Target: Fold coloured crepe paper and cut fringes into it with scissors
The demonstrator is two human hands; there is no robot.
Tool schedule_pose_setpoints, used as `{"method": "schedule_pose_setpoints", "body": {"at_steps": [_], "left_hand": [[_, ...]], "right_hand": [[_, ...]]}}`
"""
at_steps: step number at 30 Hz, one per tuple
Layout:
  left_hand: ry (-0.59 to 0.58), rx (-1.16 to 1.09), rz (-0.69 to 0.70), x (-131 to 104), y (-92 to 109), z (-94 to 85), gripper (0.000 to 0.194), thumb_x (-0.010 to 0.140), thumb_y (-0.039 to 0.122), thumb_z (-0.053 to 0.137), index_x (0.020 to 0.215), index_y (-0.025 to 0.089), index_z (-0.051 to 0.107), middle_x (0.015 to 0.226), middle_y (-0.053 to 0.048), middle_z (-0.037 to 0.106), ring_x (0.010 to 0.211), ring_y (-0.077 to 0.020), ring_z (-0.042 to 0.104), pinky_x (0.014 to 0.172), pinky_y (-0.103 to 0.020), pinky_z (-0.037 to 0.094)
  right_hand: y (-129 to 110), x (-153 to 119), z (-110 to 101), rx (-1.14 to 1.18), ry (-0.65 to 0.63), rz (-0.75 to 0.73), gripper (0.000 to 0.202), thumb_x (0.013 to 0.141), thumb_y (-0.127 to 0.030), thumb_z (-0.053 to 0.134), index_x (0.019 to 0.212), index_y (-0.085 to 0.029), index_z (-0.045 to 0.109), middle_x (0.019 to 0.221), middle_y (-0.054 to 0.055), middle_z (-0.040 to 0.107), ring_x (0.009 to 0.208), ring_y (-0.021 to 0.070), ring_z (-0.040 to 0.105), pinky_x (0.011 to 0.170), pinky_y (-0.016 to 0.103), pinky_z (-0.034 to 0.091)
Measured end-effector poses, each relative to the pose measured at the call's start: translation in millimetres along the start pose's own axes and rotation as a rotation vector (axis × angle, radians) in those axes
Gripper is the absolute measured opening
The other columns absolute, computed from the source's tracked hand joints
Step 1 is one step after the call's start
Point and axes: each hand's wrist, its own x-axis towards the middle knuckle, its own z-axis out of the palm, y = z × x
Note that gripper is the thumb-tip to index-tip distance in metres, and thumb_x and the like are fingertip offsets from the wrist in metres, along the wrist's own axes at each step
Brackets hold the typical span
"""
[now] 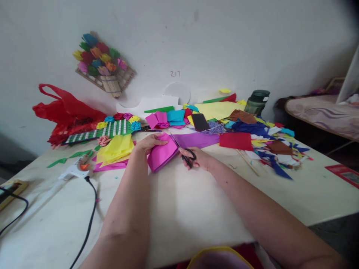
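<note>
My left hand (150, 144) is closed on a folded sheet of bright pink paper (162, 155), held just above the white table. In my right hand (198, 158) is a pair of scissors (189, 157) with dark handles, its blades along the right edge of the pink paper. Whether the blades are in the paper I cannot tell. A strip of purple paper (199, 140) lies behind the scissors. To the left of my left hand, yellow paper (116, 149) rests on more pink sheets (110, 166).
A hot glue gun (74, 171) with a black cord lies at left, near a red plastic bag (70, 108). Paper flowers sit on a green and white rack (112, 129). A phone (199, 122), coloured scraps (277, 149) and a dark green bottle (257, 102) are at back right.
</note>
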Motion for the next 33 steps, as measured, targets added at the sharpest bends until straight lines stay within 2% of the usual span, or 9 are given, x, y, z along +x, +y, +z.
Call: {"method": "schedule_pose_setpoints", "body": {"at_steps": [5,17,23,29,33], "left_hand": [[0.009,0.001,0.007,-1.2,0.7,1.6,0.046,0.051,0.016,0.079,0.095,0.016,0.066,0.086,-0.006,0.069,0.078,-0.019,0.065,0.073,-0.029,0.053],[-0.007,-0.009,0.013,-0.4,-0.7,-2.0,0.046,0.05,0.014,0.078,0.094,0.016,0.065,0.087,-0.005,0.068,0.079,-0.0189,0.065,0.072,-0.028,0.052],[-0.005,-0.017,0.03,-0.4,-0.8,-4.0,0.046,0.05,0.015,0.078,0.094,0.015,0.065,0.087,-0.006,0.068,0.077,-0.0194,0.065,0.072,-0.03,0.053],[0.031,0.002,-0.005,-0.7,0.6,-4.8,0.045,0.049,0.016,0.079,0.092,0.014,0.066,0.085,-0.007,0.069,0.074,-0.0198,0.065,0.07,-0.029,0.053],[0.033,0.003,-0.028,-1.8,0.6,-4.9,0.044,0.049,0.016,0.079,0.091,0.015,0.067,0.081,-0.006,0.069,0.072,-0.0198,0.065,0.069,-0.028,0.053]], "right_hand": [[-0.4,2.5,3.2,0.003,0.031,-0.009,0.048,0.07,-0.059,0.057,0.082,-0.012,0.054,0.05,0.0,0.056,0.037,0.0067,0.051,0.025,0.013,0.021],[4.1,6.9,7.4,0.066,0.087,-0.07,0.043,0.066,-0.055,0.063,0.074,-0.014,0.053,0.046,-0.005,0.049,0.034,0.004,0.042,0.031,0.015,0.032],[8.6,9.9,7.3,0.04,0.109,-0.082,0.04,0.067,-0.052,0.063,0.073,-0.014,0.052,0.046,-0.006,0.048,0.033,0.0038,0.04,0.032,0.016,0.032],[11.7,13.4,10.2,-0.009,0.159,-0.103,0.035,0.068,-0.047,0.063,0.062,-0.016,0.046,0.042,-0.007,0.044,0.031,0.0029,0.036,0.031,0.016,0.031],[7.7,11.4,13.9,-0.052,0.191,-0.073,0.032,0.065,-0.041,0.068,0.069,-0.017,0.047,0.04,-0.007,0.046,0.03,0.0046,0.039,0.03,0.017,0.035]]}}
